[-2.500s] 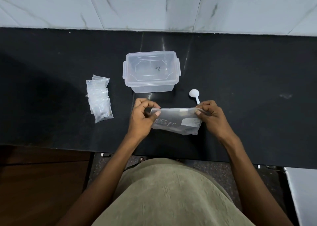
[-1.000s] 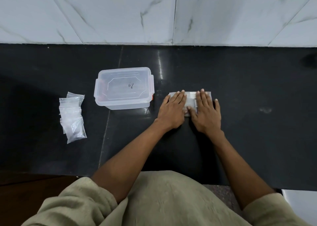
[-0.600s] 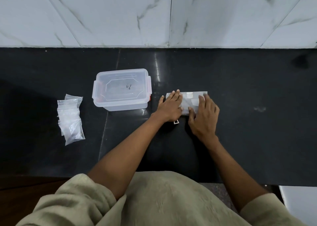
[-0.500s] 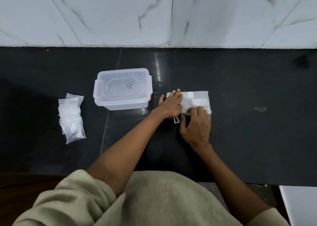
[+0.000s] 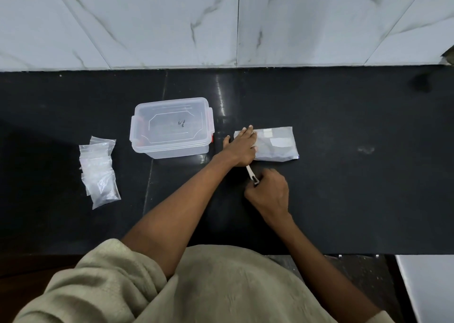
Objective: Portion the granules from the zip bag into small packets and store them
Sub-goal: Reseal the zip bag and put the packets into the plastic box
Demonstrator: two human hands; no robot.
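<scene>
Black worktop (image 5: pixel 344 187) against a white marble-tile wall (image 5: pixel 221 20). Far left: small packets (image 5: pixel 99 173), clear zip pouches in an overlapping pile, lying flat, some with whitish contents. Right of them, well apart: clear box (image 5: pixel 172 128) with lid on, red-orange clips at its sides, a scribble on the lid. Just right of the box: left hand (image 5: pixel 242 147), palm down, fingers straight and close together, pressing flat on the left end of the zip bag (image 5: pixel 275 144). Thumb sticks out to the left, touching the worktop between box and bag. Zip bag lies flat, long side left-right, near centre-right of the worktop, white label patches on top; granules inside not clearly visible. Near side of the bag: white scoop (image 5: pixel 251 173), only the thin handle shows, running from under the left hand's heel toward the near right; bowl hidden. Right hand (image 5: pixel 269 193) sits nearer than the bag, apart from it, fingers curled, pinching the near end of the scoop handle. Olive sleeve (image 5: pixel 103 281) and shirt fill the near edge. Near right corner: a white surface (image 5: pixel 427 286), below worktop level.
</scene>
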